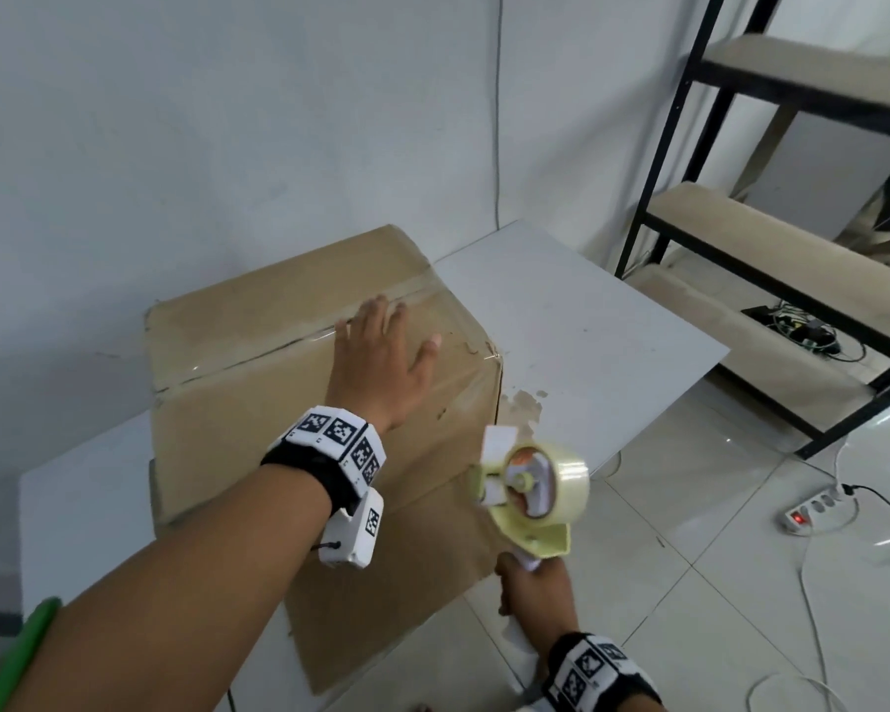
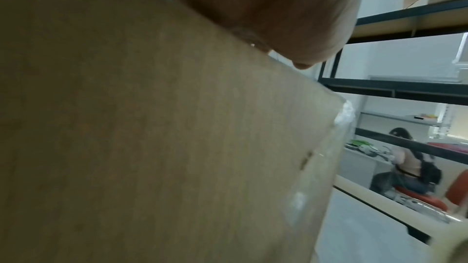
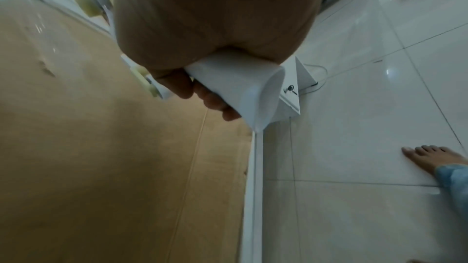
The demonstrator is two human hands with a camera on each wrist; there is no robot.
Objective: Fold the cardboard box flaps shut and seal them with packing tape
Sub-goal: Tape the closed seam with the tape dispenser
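The cardboard box point(image 1: 299, 362) stands on a white table point(image 1: 587, 321), set back against the wall with its flaps folded down and a strip of clear packing tape point(image 1: 278, 349) running along the centre seam of its top. More tape glints over the box's near right corner, where it wrinkles at the edge point(image 2: 167, 116).

On top of the box, just on the near side of the seam, lies the left hand point(image 1: 381, 362), palm down with its fingers straight and spread, pressing flat on the cardboard and holding nothing.

In front of the box's right side, off the box and not touching it, is the tape dispenser point(image 1: 530, 485), carrying a roll of clear tape point(image 1: 561, 485). The right hand point(image 1: 530, 588) is below it, fingers point(image 3: 210, 103) curled tight round the white handle point(image 3: 243, 89), with the roll end pointing up toward the box's right edge.

To the right of the box stands a black-framed shelving rack point(image 1: 771, 208), and on the tiled floor beyond the table lies a white power strip point(image 1: 818, 508). A bare foot point(image 3: 430, 157) rests on the tiles.
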